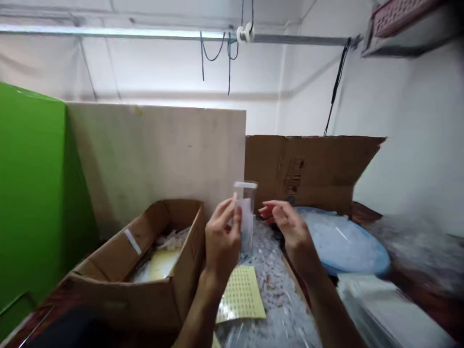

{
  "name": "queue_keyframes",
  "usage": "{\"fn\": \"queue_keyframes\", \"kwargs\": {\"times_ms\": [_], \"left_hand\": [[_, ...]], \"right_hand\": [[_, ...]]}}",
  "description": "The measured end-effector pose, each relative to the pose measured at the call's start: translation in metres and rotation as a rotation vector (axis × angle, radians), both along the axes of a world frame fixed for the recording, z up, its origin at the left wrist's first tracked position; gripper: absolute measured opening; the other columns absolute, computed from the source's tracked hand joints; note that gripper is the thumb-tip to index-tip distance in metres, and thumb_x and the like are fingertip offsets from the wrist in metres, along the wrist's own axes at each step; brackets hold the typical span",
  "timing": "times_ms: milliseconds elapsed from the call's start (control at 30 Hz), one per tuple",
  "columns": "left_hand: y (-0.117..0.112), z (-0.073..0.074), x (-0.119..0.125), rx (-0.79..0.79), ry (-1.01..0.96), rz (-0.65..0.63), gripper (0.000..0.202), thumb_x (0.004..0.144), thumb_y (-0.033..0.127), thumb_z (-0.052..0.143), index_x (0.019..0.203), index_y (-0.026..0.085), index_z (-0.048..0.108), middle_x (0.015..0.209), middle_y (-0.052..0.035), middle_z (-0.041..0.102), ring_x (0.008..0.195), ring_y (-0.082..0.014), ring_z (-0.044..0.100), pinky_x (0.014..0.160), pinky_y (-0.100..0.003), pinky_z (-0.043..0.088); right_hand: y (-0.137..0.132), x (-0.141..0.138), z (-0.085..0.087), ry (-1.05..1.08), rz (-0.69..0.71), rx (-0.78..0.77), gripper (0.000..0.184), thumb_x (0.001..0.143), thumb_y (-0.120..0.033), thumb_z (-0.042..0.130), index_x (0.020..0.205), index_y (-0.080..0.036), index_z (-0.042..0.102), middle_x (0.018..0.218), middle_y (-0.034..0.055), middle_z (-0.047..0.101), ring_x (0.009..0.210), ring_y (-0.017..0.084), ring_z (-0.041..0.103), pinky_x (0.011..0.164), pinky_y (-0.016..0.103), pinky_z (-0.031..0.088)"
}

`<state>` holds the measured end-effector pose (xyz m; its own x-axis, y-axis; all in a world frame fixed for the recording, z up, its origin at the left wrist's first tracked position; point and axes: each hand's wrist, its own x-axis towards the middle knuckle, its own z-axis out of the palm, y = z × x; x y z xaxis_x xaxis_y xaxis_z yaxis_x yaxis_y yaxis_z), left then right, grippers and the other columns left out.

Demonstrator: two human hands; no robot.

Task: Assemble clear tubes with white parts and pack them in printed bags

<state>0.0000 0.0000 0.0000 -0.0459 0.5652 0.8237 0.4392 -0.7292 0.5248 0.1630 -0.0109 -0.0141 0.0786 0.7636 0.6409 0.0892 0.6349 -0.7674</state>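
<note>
My left hand (pixel 222 241) is raised in the middle of the view, fingers pinched on a small clear plastic bag (pixel 247 212) that stands upright with a white slip inside. My right hand (pixel 286 223) hovers just to the right of the bag, fingers curled loosely and slightly apart, its fingertips close to the bag's edge but apparently holding nothing. Below both hands lies a heap of small clear packets (pixel 275 290), and on it a yellow sheet of small labels (pixel 242 294).
An open cardboard box (pixel 119 285) with papers and packets sits at the left. A wooden board (pixel 159 154) and a cardboard flap (pixel 308 169) stand behind. A pale blue round lid or basin (pixel 344 241) lies at the right, stacked clear sheets (pixel 384 309) nearer. A green panel (pixel 29 193) is at far left.
</note>
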Motion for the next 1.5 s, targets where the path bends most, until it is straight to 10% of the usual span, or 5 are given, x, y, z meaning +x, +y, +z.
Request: {"fn": "queue_keyframes", "kwargs": {"times_ms": [200,567,900,1333,1500], "left_hand": [[-0.006,-0.008,0.011,0.137,0.442,-0.044,0.04,0.098,0.021,0.059,0.137,0.018,0.06,0.143,-0.0119,0.059,0.129,-0.0289,0.056,0.109,-0.047,0.053],[0.002,-0.005,-0.006,0.041,0.253,-0.138,0.02,0.1,0.023,0.059,0.117,0.021,0.069,0.111,-0.0071,0.069,0.09,-0.0175,0.069,0.072,-0.026,0.059],[0.013,-0.015,-0.016,0.134,0.484,0.013,0.014,0.098,0.016,0.058,0.099,0.016,0.072,0.095,-0.0058,0.076,0.068,-0.0151,0.068,0.065,-0.027,0.053],[0.019,-0.008,-0.026,-0.195,0.076,-0.146,0.009,0.087,0.023,0.069,0.083,0.017,0.073,0.079,-0.0032,0.075,0.07,-0.0163,0.071,0.067,-0.025,0.056],[0.022,-0.001,-0.052,-0.276,-0.115,0.036,0.021,0.085,0.037,0.071,0.088,0.017,0.076,0.077,-0.0038,0.077,0.07,-0.0202,0.074,0.067,-0.028,0.058]], "right_hand": [[0.003,-0.016,-0.002,-0.05,-0.077,-0.045,0.034,0.105,-0.046,0.048,0.114,-0.021,0.069,0.113,0.008,0.073,0.102,0.024,0.066,0.088,0.033,0.049],[0.0,-0.015,0.0,-0.26,-0.076,-0.053,0.025,0.103,-0.032,0.049,0.104,-0.021,0.07,0.086,0.0015,0.072,0.074,0.019,0.064,0.065,0.028,0.045],[0.002,-0.016,-0.003,-0.555,-0.101,-0.014,0.025,0.102,-0.022,0.045,0.094,-0.021,0.068,0.085,0.0035,0.073,0.075,0.02,0.068,0.068,0.029,0.043],[0.002,-0.007,0.002,-0.46,0.008,-0.04,0.027,0.105,-0.025,0.047,0.101,-0.024,0.074,0.087,-0.0001,0.074,0.075,0.017,0.066,0.069,0.027,0.043],[0.002,0.013,0.005,-0.235,-0.026,-0.146,0.027,0.103,-0.037,0.052,0.102,-0.021,0.073,0.073,-0.001,0.063,0.061,0.015,0.054,0.055,0.026,0.036]]}}
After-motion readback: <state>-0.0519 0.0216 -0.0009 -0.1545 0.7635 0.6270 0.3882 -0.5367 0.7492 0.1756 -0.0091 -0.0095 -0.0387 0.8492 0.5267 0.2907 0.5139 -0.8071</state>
